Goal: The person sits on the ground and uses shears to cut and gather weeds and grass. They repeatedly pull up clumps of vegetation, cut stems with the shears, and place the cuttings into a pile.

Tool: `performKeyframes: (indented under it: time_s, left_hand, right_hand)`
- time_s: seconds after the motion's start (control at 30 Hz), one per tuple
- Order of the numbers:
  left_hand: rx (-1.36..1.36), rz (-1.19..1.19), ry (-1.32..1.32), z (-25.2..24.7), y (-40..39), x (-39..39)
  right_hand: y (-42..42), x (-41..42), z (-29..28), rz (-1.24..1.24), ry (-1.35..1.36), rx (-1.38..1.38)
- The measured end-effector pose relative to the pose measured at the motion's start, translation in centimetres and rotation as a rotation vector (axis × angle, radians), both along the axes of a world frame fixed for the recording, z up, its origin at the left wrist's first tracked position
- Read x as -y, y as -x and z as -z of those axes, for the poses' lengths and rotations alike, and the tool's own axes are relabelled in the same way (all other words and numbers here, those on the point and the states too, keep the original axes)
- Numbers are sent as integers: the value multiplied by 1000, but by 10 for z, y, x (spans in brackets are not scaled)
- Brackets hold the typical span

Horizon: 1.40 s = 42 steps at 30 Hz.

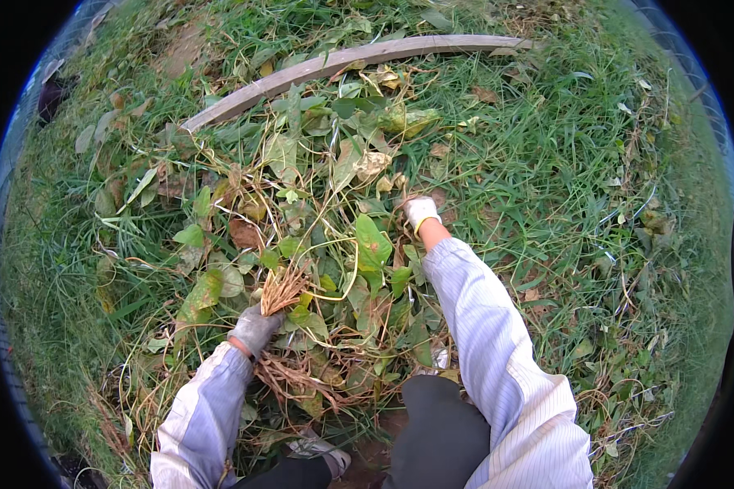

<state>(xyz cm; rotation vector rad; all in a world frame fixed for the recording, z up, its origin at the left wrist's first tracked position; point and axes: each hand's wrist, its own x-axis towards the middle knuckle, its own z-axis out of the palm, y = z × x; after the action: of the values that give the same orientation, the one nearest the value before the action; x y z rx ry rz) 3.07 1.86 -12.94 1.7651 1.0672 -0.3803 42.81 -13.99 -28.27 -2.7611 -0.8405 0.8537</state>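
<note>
My left hand point(257, 328), in a greyish work glove, is closed around a bundle of dry brown bean pods point(281, 292); the pods fan out above the fist, and more brown stalks or pods point(300, 382) show below it. Farther forward and to the right, my right hand point(421, 211), in a white glove with a yellow cuff edge, reaches down into the vines. Its fingers are hidden among leaves and stems, so its hold cannot be told. Between the hands lie tangled vines with green and yellowing leaves point(372, 244).
A long wooden pole point(367, 55) lies across the vines ahead. Tall grass point(563, 159) grows on the right. Blue netting point(697, 79) rises at the far right edge. A dark object point(52, 101) is at the upper left. My shoe point(321, 449) stands on bare soil near the vines.
</note>
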Motion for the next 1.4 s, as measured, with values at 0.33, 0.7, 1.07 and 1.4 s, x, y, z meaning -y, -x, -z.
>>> performKeyframes:
  time_s: [0.33, 0.7, 1.07, 1.4]
  left_hand:
    - [22, 11, -11, 7, 7, -2]
    - [305, -510, 723, -61, 21, 31]
    - [204, -378, 790, -139, 40, 73]
    - [493, -600, 1207, -105, 48, 61]
  right_hand:
    - [32, 105, -160, 843, -1116, 253]
    - [231, 118, -287, 433, -1042, -1070]
    - [254, 99, -267, -6, -1145, -740]
    - [293, 85, -243, -557, -1115, -575]
